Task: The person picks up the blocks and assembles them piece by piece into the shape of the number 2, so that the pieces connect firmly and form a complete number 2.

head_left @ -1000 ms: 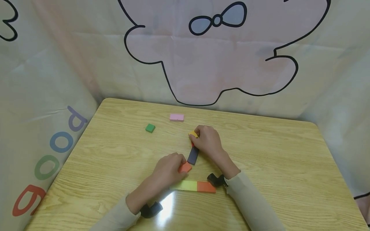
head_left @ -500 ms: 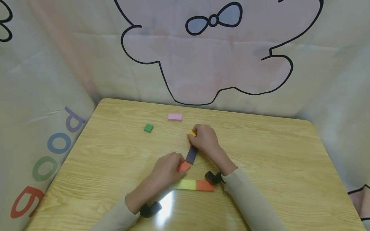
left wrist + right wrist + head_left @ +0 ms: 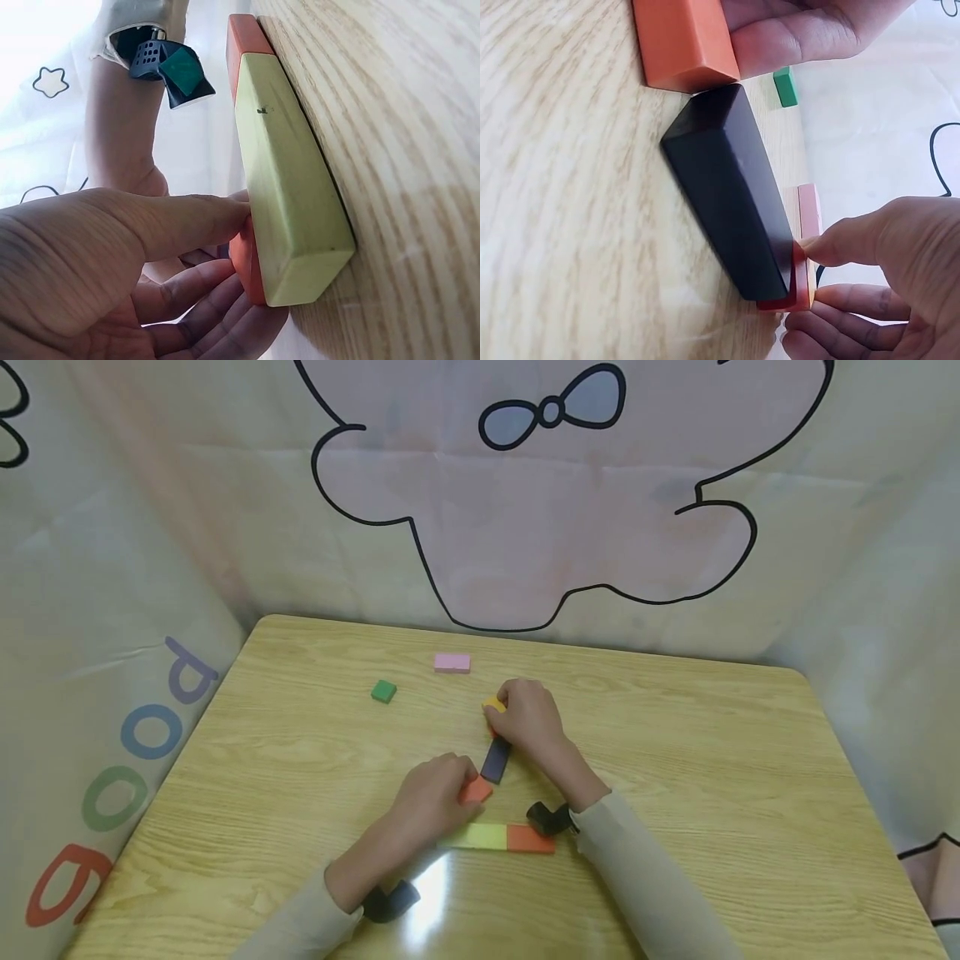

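Observation:
My left hand pinches an orange block between thumb and fingers on the table. In the right wrist view that block's end meets, or nearly meets, the end of a black block. Farther back, my right hand pinches a yellow block. A red block lies between the yellow and black ones, partly hidden by them and my fingers. Near my left thumb, a long yellow-green block lies end to end with another orange block.
A green block and a pink block lie toward the back of the wooden table. Printed cloth hangs behind and at the sides. A black wrist camera on my right arm hangs near the front orange block.
The head view has shifted slightly, so everything sits a little farther left in it. Both hands keep their grips and the blocks keep their arrangement.

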The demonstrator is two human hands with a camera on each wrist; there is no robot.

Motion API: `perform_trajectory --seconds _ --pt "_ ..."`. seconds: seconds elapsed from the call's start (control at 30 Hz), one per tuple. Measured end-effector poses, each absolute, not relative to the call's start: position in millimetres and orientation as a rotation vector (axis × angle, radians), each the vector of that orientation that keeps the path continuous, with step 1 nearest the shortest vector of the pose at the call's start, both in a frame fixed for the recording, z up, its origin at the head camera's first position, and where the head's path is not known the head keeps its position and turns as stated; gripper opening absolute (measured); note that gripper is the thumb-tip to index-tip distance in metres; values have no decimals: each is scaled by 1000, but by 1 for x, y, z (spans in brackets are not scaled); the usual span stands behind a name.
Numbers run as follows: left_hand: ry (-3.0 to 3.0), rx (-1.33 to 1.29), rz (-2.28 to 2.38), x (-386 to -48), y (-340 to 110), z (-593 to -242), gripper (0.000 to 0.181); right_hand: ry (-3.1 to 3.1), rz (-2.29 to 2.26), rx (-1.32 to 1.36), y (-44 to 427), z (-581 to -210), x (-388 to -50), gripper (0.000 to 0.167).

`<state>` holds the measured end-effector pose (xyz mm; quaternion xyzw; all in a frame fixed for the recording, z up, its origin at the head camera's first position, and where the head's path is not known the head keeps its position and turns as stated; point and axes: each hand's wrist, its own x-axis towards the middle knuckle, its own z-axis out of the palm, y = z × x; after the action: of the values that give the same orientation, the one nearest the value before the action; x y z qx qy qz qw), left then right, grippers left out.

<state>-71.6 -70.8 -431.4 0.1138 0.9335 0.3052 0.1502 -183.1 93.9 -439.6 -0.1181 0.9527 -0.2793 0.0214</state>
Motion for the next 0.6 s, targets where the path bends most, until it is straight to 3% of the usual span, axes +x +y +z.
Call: perform_trajectory --seconds 0.33,0.6 --pt "2702 342 863 -71 -71 -433 24 2942 -866 -345 94 -440 -183 42" --pt "2714 354 839 -72 -71 -435 25 2923 -908 -303 94 -441 -183 25"
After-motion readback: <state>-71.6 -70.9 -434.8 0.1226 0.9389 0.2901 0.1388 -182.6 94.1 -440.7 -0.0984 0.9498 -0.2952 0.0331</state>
